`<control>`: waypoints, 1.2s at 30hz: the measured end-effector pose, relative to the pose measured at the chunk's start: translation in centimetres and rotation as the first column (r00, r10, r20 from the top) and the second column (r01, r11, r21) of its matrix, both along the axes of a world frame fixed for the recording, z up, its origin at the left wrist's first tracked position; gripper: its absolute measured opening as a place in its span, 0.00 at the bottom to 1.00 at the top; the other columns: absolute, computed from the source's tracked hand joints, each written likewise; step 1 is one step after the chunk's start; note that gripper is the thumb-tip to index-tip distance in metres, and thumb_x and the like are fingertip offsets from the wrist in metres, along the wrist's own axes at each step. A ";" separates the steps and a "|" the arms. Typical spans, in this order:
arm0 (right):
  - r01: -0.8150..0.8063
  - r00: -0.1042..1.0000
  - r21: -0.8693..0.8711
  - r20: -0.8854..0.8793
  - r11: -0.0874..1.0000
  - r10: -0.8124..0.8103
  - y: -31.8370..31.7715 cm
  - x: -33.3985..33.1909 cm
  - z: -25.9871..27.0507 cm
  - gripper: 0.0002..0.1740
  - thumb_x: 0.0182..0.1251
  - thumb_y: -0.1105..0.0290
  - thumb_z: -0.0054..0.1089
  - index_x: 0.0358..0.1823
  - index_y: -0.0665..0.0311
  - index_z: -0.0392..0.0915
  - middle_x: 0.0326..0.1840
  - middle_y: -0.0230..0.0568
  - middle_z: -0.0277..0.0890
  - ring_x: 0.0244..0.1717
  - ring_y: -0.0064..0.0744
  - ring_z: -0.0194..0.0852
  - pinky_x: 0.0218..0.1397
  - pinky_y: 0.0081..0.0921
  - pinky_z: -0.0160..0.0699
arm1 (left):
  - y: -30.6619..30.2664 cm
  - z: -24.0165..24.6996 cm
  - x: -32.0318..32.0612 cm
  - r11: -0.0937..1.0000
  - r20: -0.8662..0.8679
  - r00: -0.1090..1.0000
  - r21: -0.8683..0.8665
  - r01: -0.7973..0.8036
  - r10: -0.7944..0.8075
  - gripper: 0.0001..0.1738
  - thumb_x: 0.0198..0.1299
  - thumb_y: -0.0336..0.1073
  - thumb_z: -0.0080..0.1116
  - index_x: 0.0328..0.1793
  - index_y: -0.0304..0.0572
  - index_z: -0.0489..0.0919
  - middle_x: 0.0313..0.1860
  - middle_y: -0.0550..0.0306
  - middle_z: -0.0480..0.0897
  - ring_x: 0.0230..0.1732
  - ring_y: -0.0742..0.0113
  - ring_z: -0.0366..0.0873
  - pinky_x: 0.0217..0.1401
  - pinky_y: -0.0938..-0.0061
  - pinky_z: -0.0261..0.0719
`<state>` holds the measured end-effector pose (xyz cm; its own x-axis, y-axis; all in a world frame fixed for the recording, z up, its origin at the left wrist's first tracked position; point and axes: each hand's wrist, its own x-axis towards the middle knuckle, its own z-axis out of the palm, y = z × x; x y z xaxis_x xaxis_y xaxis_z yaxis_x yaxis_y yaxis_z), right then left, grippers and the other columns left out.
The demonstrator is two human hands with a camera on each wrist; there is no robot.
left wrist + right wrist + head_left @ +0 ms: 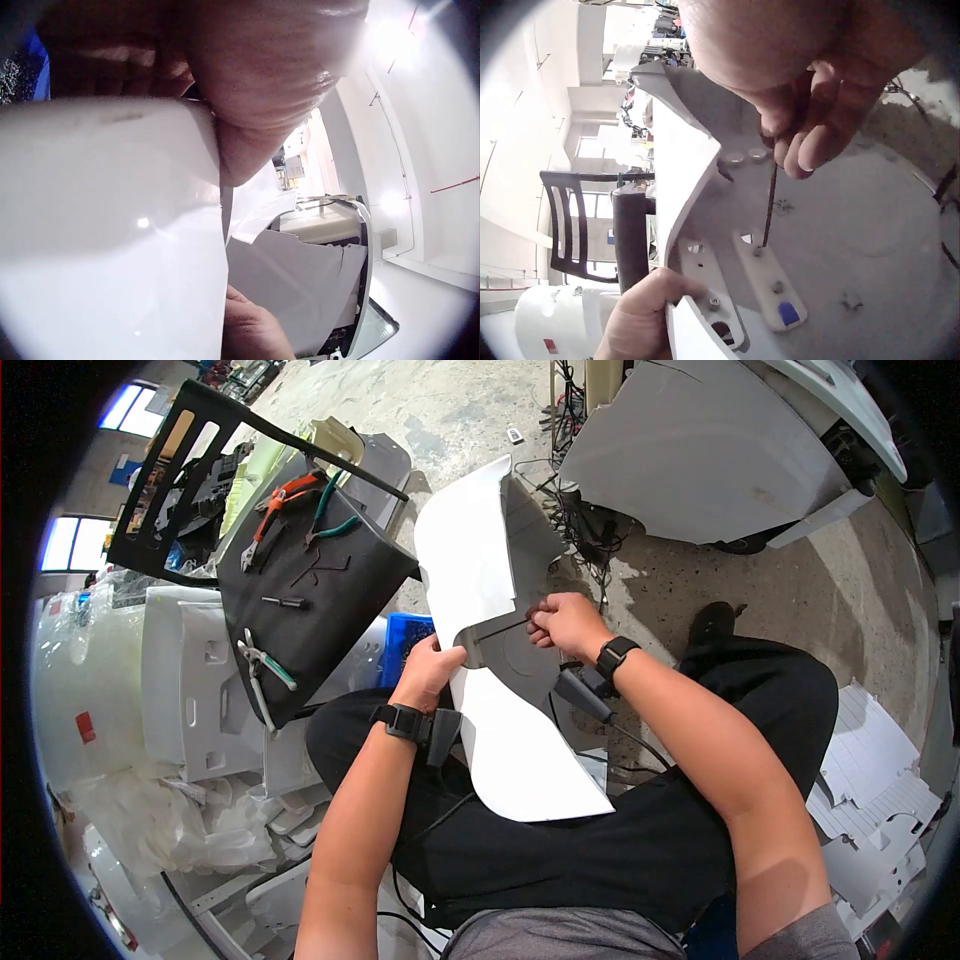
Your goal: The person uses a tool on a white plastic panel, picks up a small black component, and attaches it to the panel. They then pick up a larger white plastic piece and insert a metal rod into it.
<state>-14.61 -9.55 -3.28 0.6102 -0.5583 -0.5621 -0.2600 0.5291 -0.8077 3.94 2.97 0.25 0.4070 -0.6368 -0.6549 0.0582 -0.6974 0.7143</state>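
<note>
A curved white panel [465, 550] lies across the person's lap, its grey inner side [832, 225] facing the right hand. The left hand [428, 668] grips the panel's narrow middle at its left edge, thumb on the inner side. Between the thumb and fingers of the right hand [568, 628] is a thin dark rod [771, 202]. In the right wrist view the rod's tip meets a fastener [758, 251] on a pale slotted strip [769, 285]. A second strip [709, 281] lies beside it, near the left thumb.
Pliers [275, 510], cutters [265, 665] and small hex keys [320, 567] lie on a black chair seat [330, 630] at the left. Behind it shows a blue bin [400, 640]. A large grey panel [700, 450] stands at the upper right; cables [590, 540] trail on the floor.
</note>
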 end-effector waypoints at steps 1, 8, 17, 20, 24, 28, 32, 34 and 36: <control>-0.003 1.000 0.002 0.000 1.000 0.003 -0.1 0.0 0.2 0.10 0.67 0.77 0.46 0.42 0.77 0.73 0.33 0.44 0.76 0.30 0.27 0.77 0.31 0.19 0.79 | 0.1 -0.2 0.1 1.000 -0.022 1.000 -0.013 -0.007 0.007 0.21 0.45 0.30 0.54 0.47 0.26 0.76 0.39 0.50 0.80 0.38 0.65 0.77 0.43 0.74 0.73; 0.001 1.000 0.008 -0.006 1.000 -0.001 -0.5 -0.3 -0.2 0.10 0.67 0.75 0.47 0.43 0.77 0.73 0.33 0.44 0.77 0.31 0.27 0.77 0.33 0.20 0.79 | 0.1 -0.1 0.1 0.999 -0.034 0.999 -0.035 0.005 -0.006 0.20 0.45 0.30 0.55 0.46 0.26 0.76 0.39 0.51 0.79 0.37 0.65 0.77 0.42 0.74 0.73; 0.011 1.000 0.042 -0.007 0.999 -0.010 0.0 -0.1 -0.6 0.10 0.66 0.76 0.48 0.43 0.77 0.73 0.34 0.44 0.77 0.30 0.27 0.77 0.32 0.20 0.79 | -0.2 0.6 -0.4 1.000 -0.027 0.999 -0.001 -0.021 0.021 0.20 0.45 0.29 0.55 0.47 0.26 0.76 0.39 0.50 0.80 0.37 0.64 0.78 0.42 0.74 0.74; 0.014 1.000 0.053 -0.006 0.999 -0.014 0.0 0.0 -0.6 0.10 0.66 0.76 0.48 0.43 0.77 0.73 0.34 0.44 0.77 0.30 0.27 0.77 0.32 0.20 0.79 | -0.1 0.5 -0.2 1.000 -0.036 0.999 -0.002 -0.017 0.017 0.20 0.45 0.29 0.54 0.47 0.26 0.76 0.40 0.50 0.79 0.37 0.64 0.78 0.42 0.73 0.74; 0.062 0.998 0.116 -0.029 0.991 -0.059 0.3 0.1 -0.9 0.10 0.66 0.76 0.47 0.43 0.78 0.73 0.34 0.44 0.76 0.30 0.28 0.78 0.32 0.20 0.80 | -0.1 0.3 -0.2 1.000 -0.038 0.999 -0.010 -0.014 0.014 0.21 0.45 0.29 0.54 0.47 0.26 0.75 0.39 0.50 0.79 0.37 0.64 0.77 0.42 0.73 0.74; 0.174 0.985 0.198 -0.036 0.965 -0.170 0.6 0.3 -2.2 0.09 0.63 0.81 0.45 0.41 0.78 0.73 0.32 0.48 0.77 0.30 0.33 0.80 0.26 0.23 0.80 | -0.2 0.9 -0.5 1.000 -0.028 1.000 -0.005 -0.013 0.013 0.21 0.44 0.29 0.54 0.47 0.26 0.75 0.38 0.51 0.79 0.36 0.64 0.77 0.41 0.74 0.74; 0.208 0.976 0.173 -0.103 0.963 -0.192 1.0 0.4 -0.8 0.10 0.62 0.81 0.44 0.42 0.78 0.73 0.33 0.49 0.77 0.30 0.34 0.80 0.26 0.24 0.81 | -0.1 0.6 -0.3 1.000 -0.027 1.000 -0.016 -0.007 0.007 0.21 0.44 0.29 0.54 0.47 0.26 0.75 0.37 0.51 0.79 0.35 0.65 0.77 0.40 0.74 0.74; 0.207 0.977 0.162 -0.084 0.965 -0.195 1.0 0.5 -0.9 0.10 0.63 0.80 0.45 0.42 0.78 0.73 0.34 0.50 0.77 0.30 0.33 0.80 0.26 0.23 0.81 | -0.1 0.7 -0.4 1.000 -0.035 0.999 -0.025 -0.009 0.008 0.21 0.45 0.29 0.54 0.47 0.26 0.75 0.38 0.50 0.80 0.35 0.65 0.78 0.40 0.74 0.74; 0.184 0.983 0.148 -0.029 0.972 -0.182 0.9 0.4 -1.4 0.10 0.63 0.79 0.46 0.42 0.78 0.73 0.34 0.50 0.78 0.29 0.33 0.80 0.26 0.23 0.81 | -0.1 0.7 -0.3 1.000 -0.024 1.000 -0.016 -0.003 0.002 0.21 0.45 0.29 0.54 0.47 0.26 0.75 0.38 0.49 0.80 0.36 0.64 0.78 0.40 0.73 0.75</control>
